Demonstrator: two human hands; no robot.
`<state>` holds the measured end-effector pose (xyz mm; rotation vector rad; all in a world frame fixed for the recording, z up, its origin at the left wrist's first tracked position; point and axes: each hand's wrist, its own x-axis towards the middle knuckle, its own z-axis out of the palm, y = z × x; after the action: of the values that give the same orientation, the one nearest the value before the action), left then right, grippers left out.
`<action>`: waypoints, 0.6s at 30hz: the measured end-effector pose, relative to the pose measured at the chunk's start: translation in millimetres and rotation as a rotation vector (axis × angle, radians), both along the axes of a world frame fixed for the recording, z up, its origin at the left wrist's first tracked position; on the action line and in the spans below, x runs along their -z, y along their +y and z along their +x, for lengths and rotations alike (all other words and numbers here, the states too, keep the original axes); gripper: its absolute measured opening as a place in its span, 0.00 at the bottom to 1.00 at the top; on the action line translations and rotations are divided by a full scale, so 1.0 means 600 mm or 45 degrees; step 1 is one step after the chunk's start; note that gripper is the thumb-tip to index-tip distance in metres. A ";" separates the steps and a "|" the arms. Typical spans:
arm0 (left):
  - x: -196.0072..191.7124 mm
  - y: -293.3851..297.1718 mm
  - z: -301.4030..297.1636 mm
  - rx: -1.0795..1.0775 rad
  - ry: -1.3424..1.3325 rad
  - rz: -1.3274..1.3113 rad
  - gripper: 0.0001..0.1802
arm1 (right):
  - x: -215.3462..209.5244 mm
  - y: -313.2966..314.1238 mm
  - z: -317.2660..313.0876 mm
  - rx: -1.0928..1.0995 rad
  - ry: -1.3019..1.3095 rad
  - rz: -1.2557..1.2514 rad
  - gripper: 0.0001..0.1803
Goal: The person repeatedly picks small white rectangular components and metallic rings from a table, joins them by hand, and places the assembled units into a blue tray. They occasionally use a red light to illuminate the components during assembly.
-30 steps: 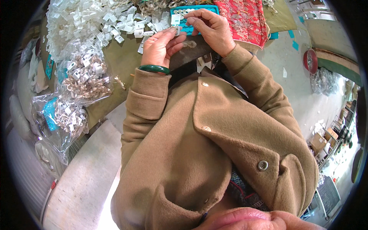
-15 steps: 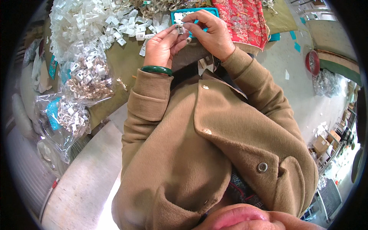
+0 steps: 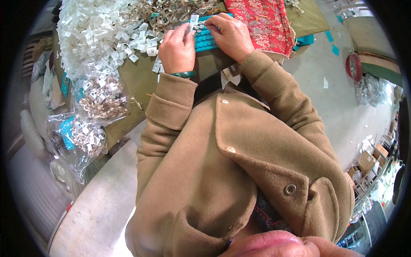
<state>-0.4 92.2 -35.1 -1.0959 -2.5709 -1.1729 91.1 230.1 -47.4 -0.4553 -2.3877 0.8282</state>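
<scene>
My left hand (image 3: 177,52), with a dark green bangle at the wrist, is closed at the left edge of a turquoise tray (image 3: 206,44). A small white plastic tag (image 3: 194,19) stands up at its fingertips, pinched there. My right hand (image 3: 232,37) reaches over the tray's right part with thumb and fingers drawn together. Small pale round pieces (image 3: 200,26) lie near its fingertips; whether it holds one is hidden. The tray has rows of round hollows.
A large heap of white plastic tags (image 3: 92,32) covers the table's left. Behind the tray lies a pile of metallic, ring-like pieces (image 3: 169,13). Red patterned cloth (image 3: 261,23) lies to the right. Clear bags (image 3: 102,92) of tagged pieces sit at the left edge.
My hands were together over the tray, handling a small metallic piece. They have moved apart: the left shows a white tag at its fingertips, the right is down at the tray's pieces.
</scene>
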 end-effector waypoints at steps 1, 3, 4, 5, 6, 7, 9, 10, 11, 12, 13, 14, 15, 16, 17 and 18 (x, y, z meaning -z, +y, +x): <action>0.000 -0.001 -0.001 0.023 0.025 0.002 0.14 | -0.001 -0.002 0.000 0.004 -0.020 0.008 0.08; -0.001 -0.006 -0.005 0.052 0.041 -0.021 0.14 | -0.004 -0.006 0.001 -0.001 -0.043 0.030 0.08; -0.001 -0.009 -0.006 0.048 0.051 -0.018 0.14 | -0.005 -0.009 0.000 -0.012 -0.045 0.042 0.08; 0.000 -0.008 -0.009 0.067 0.081 -0.006 0.14 | -0.006 -0.009 -0.004 -0.023 -0.019 0.076 0.08; 0.002 -0.007 -0.010 0.090 0.119 0.027 0.13 | -0.007 -0.008 -0.005 -0.021 -0.030 0.064 0.08; 0.004 -0.009 -0.007 0.108 0.150 0.057 0.13 | -0.008 -0.010 -0.006 -0.029 -0.024 0.063 0.08; 0.001 -0.016 -0.017 0.023 -0.036 0.142 0.16 | -0.010 -0.010 -0.009 -0.039 0.030 0.022 0.08; 0.000 -0.014 -0.024 0.043 -0.308 0.211 0.16 | -0.010 -0.011 -0.010 -0.043 0.072 -0.022 0.08; -0.001 -0.014 -0.026 0.003 -0.629 0.233 0.16 | -0.011 -0.014 -0.010 -0.028 0.025 -0.102 0.08; -0.004 -0.016 -0.028 0.060 -0.762 0.397 0.16 | -0.013 -0.018 -0.008 -0.064 0.097 -0.208 0.08; -0.008 -0.018 -0.031 0.057 -0.950 0.489 0.16 | -0.014 -0.021 -0.007 -0.080 0.089 -0.345 0.08; -0.013 -0.021 -0.031 0.073 -1.131 0.599 0.16 | -0.016 -0.026 -0.006 -0.118 0.127 -0.467 0.08; -0.017 -0.023 -0.031 0.071 -1.238 0.611 0.17 | -0.017 -0.032 -0.009 -0.120 0.137 -0.540 0.08; -0.022 -0.025 -0.031 0.090 -1.331 0.648 0.17 | -0.018 -0.038 -0.013 -0.149 0.198 -0.591 0.08; -0.027 -0.027 -0.031 0.122 -1.420 0.703 0.17 | -0.019 -0.043 -0.017 -0.179 0.261 -0.642 0.08; -0.031 -0.031 -0.031 0.158 -1.526 0.720 0.18 | -0.020 -0.049 -0.024 -0.187 0.247 -0.795 0.10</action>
<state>-18.8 73.7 -16.5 -0.4270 -2.3773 -3.0200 76.9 200.6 -35.2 -0.4118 -1.9670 1.6162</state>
